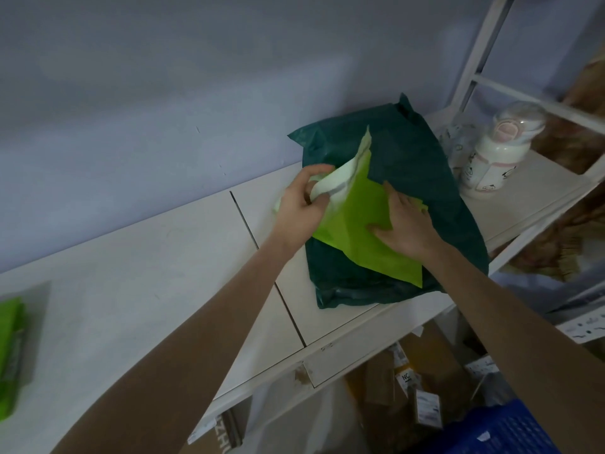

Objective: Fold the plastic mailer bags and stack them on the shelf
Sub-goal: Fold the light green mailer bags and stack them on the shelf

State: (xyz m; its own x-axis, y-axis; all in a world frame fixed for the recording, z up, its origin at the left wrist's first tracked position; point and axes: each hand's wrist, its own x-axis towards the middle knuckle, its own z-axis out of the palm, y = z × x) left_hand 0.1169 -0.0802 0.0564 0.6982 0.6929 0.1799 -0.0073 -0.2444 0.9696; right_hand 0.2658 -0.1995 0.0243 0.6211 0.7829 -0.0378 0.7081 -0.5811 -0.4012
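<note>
A white shelf (183, 257) runs along a pale blue wall. To the right of the bags, on the same shelf, stands one white bottle (491, 152) with a pink lid, just beside a crumpled clear printed wrapper (453, 142). Below the shelf lie brown cardboard boxes (422, 375) and one blue crate (497, 430).

One dark green mailer bag (422, 165) lies flat on the shelf. On top of it rests one lime green mailer bag (357, 224), creased and partly folded, its pale white inner flap turned up at the left end. A second lime green stack (11, 352) sits on the shelf at the far left, well apart.

The left hand (301, 208) pinches the pale flap with curled fingers. The right hand (406, 224) presses flat, fingers spread, on the lime bag.
</note>
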